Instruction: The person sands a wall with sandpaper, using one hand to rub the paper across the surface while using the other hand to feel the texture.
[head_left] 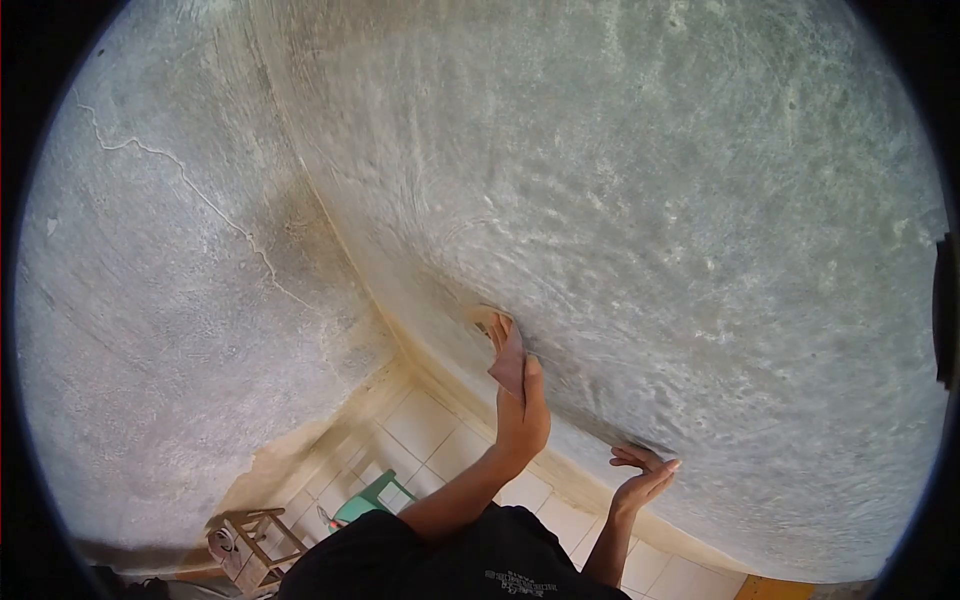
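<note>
A reddish-brown piece of sandpaper (509,366) lies between my left hand (525,410) and the grey plastered wall (700,250). The fingers of that hand reach upward along the wall, and the thumb stands apart on the right. Lower and to the right, my right hand (645,485) rests against the same wall with its fingers spread and bent. No object shows in the right hand, though a dark patch, perhaps shadow, lies just above its fingers.
A second wall (170,300) with a long crack meets this one at a corner on the left. Below are floor tiles (415,425), a green plastic stool (375,497) and a wooden stool (262,540). Something orange-brown (775,588) shows at the bottom right.
</note>
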